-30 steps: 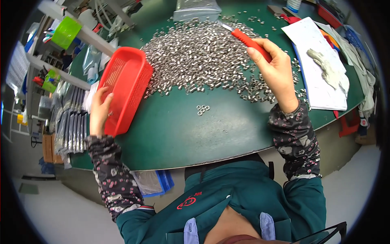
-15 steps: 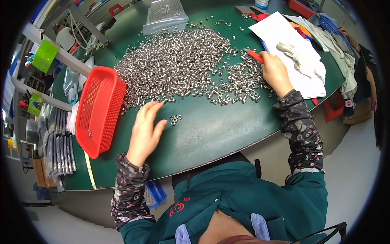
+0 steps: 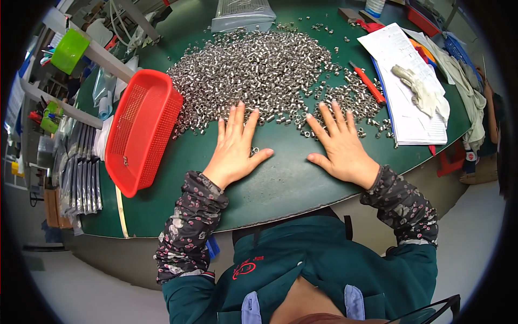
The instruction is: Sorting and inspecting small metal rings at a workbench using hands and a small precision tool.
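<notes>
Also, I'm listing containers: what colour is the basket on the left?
Basket: red, best in the head view.

Here's the left hand (image 3: 236, 143), palm down, fingers fanned and pointing away from the body, thumb jutting inward! The right hand (image 3: 341, 148) mirrors it, palm down too, fingers spread wide, thumb aimed left, so the thumbs face each other across a gap. Left forearm (image 3: 191, 232) and right forearm (image 3: 399, 208) both slant inward, elbows bent outside.
</notes>
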Available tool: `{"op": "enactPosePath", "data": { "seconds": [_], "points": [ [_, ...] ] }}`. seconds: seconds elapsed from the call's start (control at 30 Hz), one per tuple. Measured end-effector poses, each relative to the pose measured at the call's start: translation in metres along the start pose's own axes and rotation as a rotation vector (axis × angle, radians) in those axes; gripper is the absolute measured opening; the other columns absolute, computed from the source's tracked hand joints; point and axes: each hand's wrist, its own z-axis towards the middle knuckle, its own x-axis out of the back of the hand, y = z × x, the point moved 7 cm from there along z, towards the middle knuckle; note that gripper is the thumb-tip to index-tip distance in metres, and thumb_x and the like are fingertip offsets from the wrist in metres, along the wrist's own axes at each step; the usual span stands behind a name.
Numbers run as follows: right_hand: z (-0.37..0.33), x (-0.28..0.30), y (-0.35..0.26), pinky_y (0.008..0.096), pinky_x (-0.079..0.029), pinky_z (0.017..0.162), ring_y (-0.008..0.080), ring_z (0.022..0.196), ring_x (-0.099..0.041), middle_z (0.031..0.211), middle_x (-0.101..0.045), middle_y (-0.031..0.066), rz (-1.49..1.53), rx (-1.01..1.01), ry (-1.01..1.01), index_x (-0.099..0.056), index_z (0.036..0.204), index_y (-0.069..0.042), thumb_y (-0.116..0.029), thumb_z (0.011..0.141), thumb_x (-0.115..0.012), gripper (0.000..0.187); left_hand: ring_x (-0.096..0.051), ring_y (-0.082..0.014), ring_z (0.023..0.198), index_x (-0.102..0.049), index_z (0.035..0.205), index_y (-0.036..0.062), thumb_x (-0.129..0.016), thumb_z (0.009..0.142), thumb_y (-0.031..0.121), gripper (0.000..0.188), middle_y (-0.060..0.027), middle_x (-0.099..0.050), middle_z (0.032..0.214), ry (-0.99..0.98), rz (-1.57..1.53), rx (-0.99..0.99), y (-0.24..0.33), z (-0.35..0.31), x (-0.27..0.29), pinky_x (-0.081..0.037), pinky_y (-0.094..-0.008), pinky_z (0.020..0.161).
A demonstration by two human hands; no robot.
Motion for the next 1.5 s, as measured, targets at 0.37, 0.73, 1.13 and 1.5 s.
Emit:
{"op": "enactPosePath", "data": {
  "seconds": [0.37,0.73,1.13,1.5],
  "points": [
    [0.072,-0.021,-0.073,0.0525,-0.02,0.109,0.0442,0.134,-0.024,0.14,-0.029,0.0302,0.09,0.274,0.112,-0.036,0.139,-0.01,-0.049,0.087,-0.053,0.068,-0.02,-0.0355,0.138,-0.019,0.144,0.0022,-0.066,0.08,0.041,0.088,-0.0195,-0.025,0.146,0.0,-0.13,-0.085,-0.002,-0.041,0.012,-0.019,-0.0496,0.112],
    [0.046,-0.004,-0.057,0.0581,-0.011,0.109,0.0391,0.139,-0.016,0.146,-0.027,0.0228,0.051,0.245,0.06,-0.037,0.141,-0.017,-0.055,0.08,-0.057,0.074,-0.002,-0.0414,0.141,-0.018,0.146,0.0078,-0.062,0.079,0.053,0.092,-0.024,-0.007,0.151,0.036,-0.01,-0.025,-0.007,-0.047,0.004,-0.006,-0.0586,0.11],
    [0.055,-0.013,-0.049,0.052,-0.016,0.111,0.037,0.138,-0.02,0.145,-0.027,0.0228,0.102,0.337,0.016,-0.034,0.139,-0.005,-0.055,0.085,-0.05,0.075,-0.012,-0.0377,0.14,-0.025,0.144,0.0066,-0.06,0.079,0.054,0.088,-0.0179,-0.017,0.151,-0.032,0.065,-0.168,-0.002,-0.021,0.006,-0.011,-0.0524,0.112],
    [0.052,-0.017,-0.077,0.0508,-0.015,0.111,0.0309,0.138,-0.023,0.147,-0.03,0.0159,0.097,0.528,0.035,-0.036,0.139,-0.006,-0.055,0.085,-0.05,0.074,-0.007,-0.0391,0.141,-0.019,0.146,0.0062,-0.063,0.075,0.057,0.098,-0.0175,-0.012,0.152,0.014,0.021,-0.197,0.014,-0.041,0.002,-0.008,-0.0585,0.11]
  ]
}}
